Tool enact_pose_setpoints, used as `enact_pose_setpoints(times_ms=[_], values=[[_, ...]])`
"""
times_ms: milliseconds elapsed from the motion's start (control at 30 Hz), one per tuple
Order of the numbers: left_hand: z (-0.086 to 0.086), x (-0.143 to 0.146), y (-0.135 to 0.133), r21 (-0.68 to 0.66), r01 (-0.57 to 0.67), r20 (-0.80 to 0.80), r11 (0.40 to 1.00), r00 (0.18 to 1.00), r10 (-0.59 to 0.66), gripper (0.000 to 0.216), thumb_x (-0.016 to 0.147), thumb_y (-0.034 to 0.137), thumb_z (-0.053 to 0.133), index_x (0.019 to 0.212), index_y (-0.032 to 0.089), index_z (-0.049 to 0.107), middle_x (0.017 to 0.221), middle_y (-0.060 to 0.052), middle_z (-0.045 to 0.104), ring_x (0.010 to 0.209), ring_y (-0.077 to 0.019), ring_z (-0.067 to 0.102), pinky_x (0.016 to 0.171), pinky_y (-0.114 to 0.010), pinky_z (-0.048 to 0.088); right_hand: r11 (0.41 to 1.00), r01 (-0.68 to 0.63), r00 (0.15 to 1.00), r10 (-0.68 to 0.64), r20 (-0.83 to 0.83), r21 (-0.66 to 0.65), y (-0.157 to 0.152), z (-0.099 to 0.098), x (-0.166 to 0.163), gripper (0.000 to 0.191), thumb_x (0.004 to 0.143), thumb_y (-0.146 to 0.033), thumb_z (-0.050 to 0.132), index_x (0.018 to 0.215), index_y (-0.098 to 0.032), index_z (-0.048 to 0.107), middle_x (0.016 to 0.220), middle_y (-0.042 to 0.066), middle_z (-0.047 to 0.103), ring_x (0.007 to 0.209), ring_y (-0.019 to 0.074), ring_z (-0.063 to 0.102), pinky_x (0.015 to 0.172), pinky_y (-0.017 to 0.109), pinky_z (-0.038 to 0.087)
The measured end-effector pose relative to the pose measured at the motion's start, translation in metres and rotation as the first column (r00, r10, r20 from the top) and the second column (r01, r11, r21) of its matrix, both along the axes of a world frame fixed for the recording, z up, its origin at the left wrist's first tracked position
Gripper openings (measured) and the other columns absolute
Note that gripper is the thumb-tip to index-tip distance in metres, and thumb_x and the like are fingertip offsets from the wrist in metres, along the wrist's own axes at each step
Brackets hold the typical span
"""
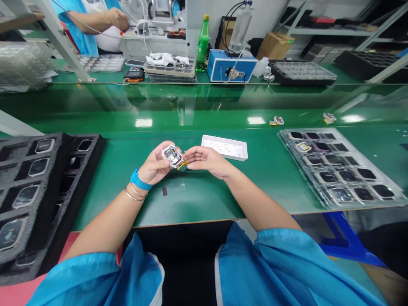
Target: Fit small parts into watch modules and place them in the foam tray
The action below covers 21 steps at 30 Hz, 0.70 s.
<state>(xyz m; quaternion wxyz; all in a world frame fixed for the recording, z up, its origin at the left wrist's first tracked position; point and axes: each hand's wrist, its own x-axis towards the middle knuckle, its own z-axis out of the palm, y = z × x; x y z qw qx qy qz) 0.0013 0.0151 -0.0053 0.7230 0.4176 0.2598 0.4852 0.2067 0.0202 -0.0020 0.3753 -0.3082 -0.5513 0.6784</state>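
Observation:
An opened smartwatch case with its circuit board showing is gripped by my left hand, the thumb along its lower edge. My right hand meets the case from the right, its thumb and fingertips pinched at a yellow flex piece that hangs from the case's lower right side. Behind my right hand lies a shallow white box with small dark bits scattered in it. Below my hands, a small dark rectangular piece rests on the green bench.
Black foam trays with watch cases stand at left. A clear plastic tray of watch parts lies at right. Watch parts sit on the green strip beyond. Across the bench are a blue machine, a green bottle and another person's hand.

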Motion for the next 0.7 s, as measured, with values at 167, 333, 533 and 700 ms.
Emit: enact_pose_setpoints(times_ms=[167,333,533,700], values=[[0.001,0.001,0.001,-0.017,-0.002,0.002,1.0,1.0,0.002,0.058,0.047,0.029,0.094,0.093,0.021,0.06,0.091,-0.003,0.065,0.081,-0.0173,0.065,0.072,-0.027,0.057,0.999,-0.035,0.999,0.036,0.04,-0.013,-0.002,-0.007,-0.007,0.042,0.058,-0.024,0.087,0.093,-0.016,0.065,0.091,0.002,0.071,0.083,0.0114,0.067,0.089,0.031,0.053],[0.0,0.001,0.003,-0.036,-0.011,0.003,0.999,1.0,0.011,0.056,0.049,0.027,0.094,0.094,0.021,0.061,0.091,-0.003,0.066,0.082,-0.0183,0.066,0.076,-0.031,0.059,0.999,0.046,0.997,-0.046,0.068,-0.004,0.001,-0.002,0.0,0.036,0.059,-0.031,0.087,0.084,-0.016,0.066,0.078,-0.001,0.069,0.072,0.0109,0.066,0.08,0.029,0.055],[-0.003,0.002,0.004,-0.073,0.029,-0.054,0.997,0.998,-0.033,0.054,0.052,0.026,0.093,0.096,0.019,0.062,0.089,-0.004,0.067,0.077,-0.0174,0.067,0.076,-0.034,0.06,0.958,0.277,0.961,-0.275,-0.027,0.08,0.002,0.003,0.002,0.043,0.062,-0.044,0.085,0.094,-0.019,0.071,0.089,0.002,0.071,0.074,0.0131,0.065,0.08,0.032,0.057],[-0.005,0.008,0.001,-0.127,0.114,-0.072,0.985,0.99,-0.124,0.052,0.055,0.023,0.091,0.098,0.018,0.062,0.086,-0.003,0.067,0.077,-0.0166,0.067,0.074,-0.031,0.06,0.904,0.273,0.958,-0.287,-0.006,0.329,-0.004,0.0,-0.004,0.039,0.072,-0.049,0.078,0.098,-0.02,0.071,0.097,0.004,0.069,0.088,0.0162,0.065,0.088,0.034,0.054]])
